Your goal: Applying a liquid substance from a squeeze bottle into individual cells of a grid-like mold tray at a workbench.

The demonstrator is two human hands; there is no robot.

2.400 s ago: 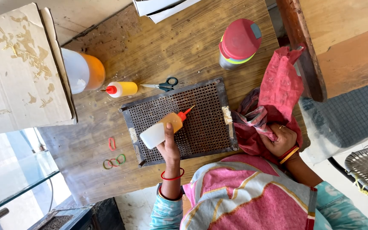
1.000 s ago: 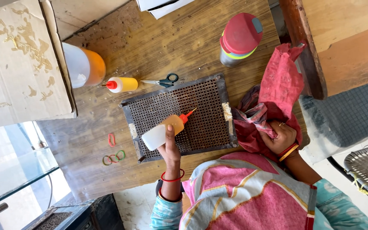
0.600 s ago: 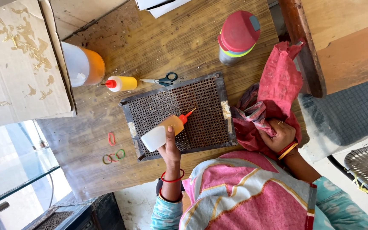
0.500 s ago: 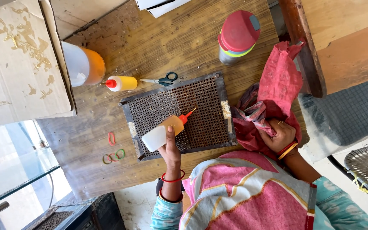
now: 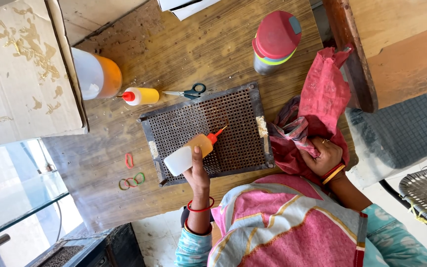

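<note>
Over the perforated tray [image 5: 233, 118] on the counter [image 5: 208, 44], left fingers [image 5: 197, 165] wrap a squeeze bottle [image 5: 189, 154], its red nozzle on the holes; beside the tray, right fingers [image 5: 322, 157] clutch red cloth [image 5: 317, 109].

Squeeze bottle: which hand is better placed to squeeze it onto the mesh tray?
Left. The left hand holds the bottle with its nozzle over the tray. The right hand is off to the side, its grip full of cloth.
</note>
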